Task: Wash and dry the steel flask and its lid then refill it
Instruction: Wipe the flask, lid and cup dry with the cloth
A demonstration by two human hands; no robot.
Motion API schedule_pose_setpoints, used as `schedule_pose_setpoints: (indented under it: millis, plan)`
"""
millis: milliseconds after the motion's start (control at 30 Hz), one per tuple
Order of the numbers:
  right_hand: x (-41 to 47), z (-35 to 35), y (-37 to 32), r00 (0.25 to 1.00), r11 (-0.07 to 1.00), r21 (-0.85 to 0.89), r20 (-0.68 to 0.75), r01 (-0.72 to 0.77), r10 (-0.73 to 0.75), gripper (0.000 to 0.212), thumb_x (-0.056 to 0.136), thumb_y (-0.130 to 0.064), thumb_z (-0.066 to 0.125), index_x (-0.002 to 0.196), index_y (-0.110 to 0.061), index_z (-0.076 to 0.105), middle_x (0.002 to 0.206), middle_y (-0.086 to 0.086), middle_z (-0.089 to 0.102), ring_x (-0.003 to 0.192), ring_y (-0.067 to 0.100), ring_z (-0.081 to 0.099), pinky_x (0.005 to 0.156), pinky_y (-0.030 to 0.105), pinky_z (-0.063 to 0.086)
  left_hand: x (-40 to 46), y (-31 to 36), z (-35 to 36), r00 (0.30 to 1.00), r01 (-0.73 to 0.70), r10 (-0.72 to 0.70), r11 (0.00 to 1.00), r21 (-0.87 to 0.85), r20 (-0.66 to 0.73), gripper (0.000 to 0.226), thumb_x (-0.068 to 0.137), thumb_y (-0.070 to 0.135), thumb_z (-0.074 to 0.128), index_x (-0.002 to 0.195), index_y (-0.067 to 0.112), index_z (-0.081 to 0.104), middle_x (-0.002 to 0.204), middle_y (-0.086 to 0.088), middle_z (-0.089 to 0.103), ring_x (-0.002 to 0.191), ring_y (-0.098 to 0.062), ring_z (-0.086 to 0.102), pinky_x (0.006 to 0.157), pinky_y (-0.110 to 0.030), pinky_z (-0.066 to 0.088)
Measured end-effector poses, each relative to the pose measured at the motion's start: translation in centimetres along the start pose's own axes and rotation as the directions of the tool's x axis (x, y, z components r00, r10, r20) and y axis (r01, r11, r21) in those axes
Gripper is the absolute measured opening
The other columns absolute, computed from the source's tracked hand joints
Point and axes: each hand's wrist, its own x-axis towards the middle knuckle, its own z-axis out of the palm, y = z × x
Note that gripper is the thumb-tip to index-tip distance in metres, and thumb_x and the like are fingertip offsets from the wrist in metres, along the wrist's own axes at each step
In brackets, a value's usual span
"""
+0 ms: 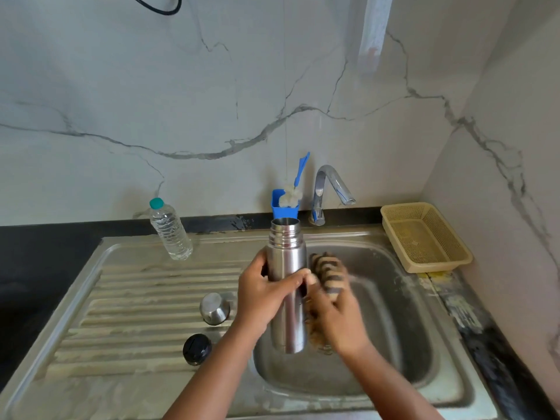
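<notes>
The steel flask (pixel 287 268) stands upright and open-mouthed above the sink basin (pixel 391 313). My left hand (pixel 263 295) grips its middle from the left. My right hand (pixel 336 319) holds a brown, dark-striped scrubber (pixel 328 272) against the flask's right side; hand and scrubber are blurred. On the ribbed drainboard (pixel 145 313) left of the basin lie the steel cup lid (pixel 214 308), upside down, and the black stopper (pixel 197 349).
A clear water bottle with a green cap (pixel 170 230) stands at the back of the drainboard. Behind the flask are a blue holder with a bottle brush (pixel 288 200) and the tap (pixel 328 189). A yellow plastic basket (pixel 424 234) sits at the back right.
</notes>
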Motion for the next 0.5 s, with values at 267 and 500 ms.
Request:
schedule_pose_setpoints:
  millis: [267, 500]
  plan:
    - [-1.6, 0.2, 4.0, 0.971, 0.864, -0.445, 0.138, 0.235, -0.193, 0.083, 0.078, -0.078, 0.056, 0.145, -0.033, 0.033, 0.129, -0.019, 0.048, 0.111, 0.001, 0.055, 0.084, 0.027, 0.054, 1.3, 1.5, -0.7, 0.979, 0.079, -0.155, 0.885, -0.458, -0.131, 0.057, 0.053, 0.033, 0.095, 0.102, 0.02, 0.069, 0.084, 0.006, 0.074, 0.082, -0.011, 0.07, 0.071, -0.027, 0.055]
    - [-2.8, 0.9, 3.9, 0.887, 0.624, 0.645, 0.203, -0.44, 0.415, 0.067, 0.091, -0.059, 0.057, 0.119, 0.001, 0.059, 0.105, 0.035, 0.066, 0.091, 0.039, 0.064, 0.086, 0.048, 0.051, -0.3, 0.3, 0.0, 0.971, 0.041, -0.182, 0.768, -0.639, -0.158, 0.069, 0.051, 0.037, 0.088, 0.115, 0.024, 0.065, 0.101, 0.006, 0.074, 0.097, -0.012, 0.069, 0.086, -0.03, 0.056]
